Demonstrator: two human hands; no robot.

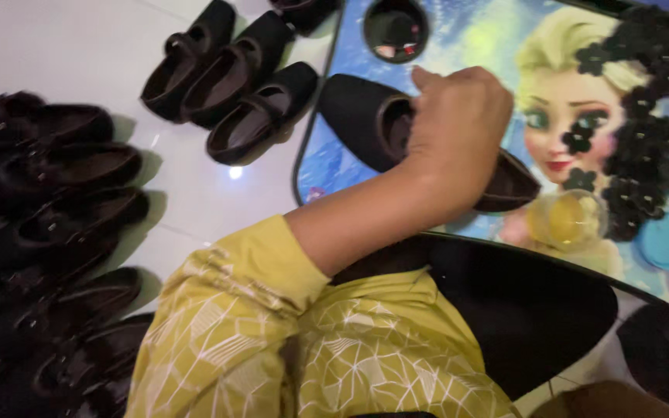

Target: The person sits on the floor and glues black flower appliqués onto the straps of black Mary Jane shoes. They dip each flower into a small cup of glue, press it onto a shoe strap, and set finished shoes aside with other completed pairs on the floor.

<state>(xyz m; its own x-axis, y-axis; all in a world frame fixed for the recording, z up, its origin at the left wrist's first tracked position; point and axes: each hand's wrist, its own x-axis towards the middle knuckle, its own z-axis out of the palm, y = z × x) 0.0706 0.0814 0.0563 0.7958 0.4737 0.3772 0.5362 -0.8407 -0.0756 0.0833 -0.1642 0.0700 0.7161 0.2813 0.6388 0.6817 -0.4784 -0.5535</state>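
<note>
The left hand (458, 128) holds a black shoe (373, 124) on the tray (474, 39), fingers inside it. Just beside the shoe stands a cup (567, 219) of yellow liquid; a careless turn may tip it. The right hand is not visible.

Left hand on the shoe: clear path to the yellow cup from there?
Probably yes. The left hand holds the black shoe on the picture board; the yellow cup sits just beyond the shoe's other end, uncovered.

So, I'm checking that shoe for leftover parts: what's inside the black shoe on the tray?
The hand reaches into the black shoe; its fingers fill the opening, hiding whatever lies beneath them.
</note>
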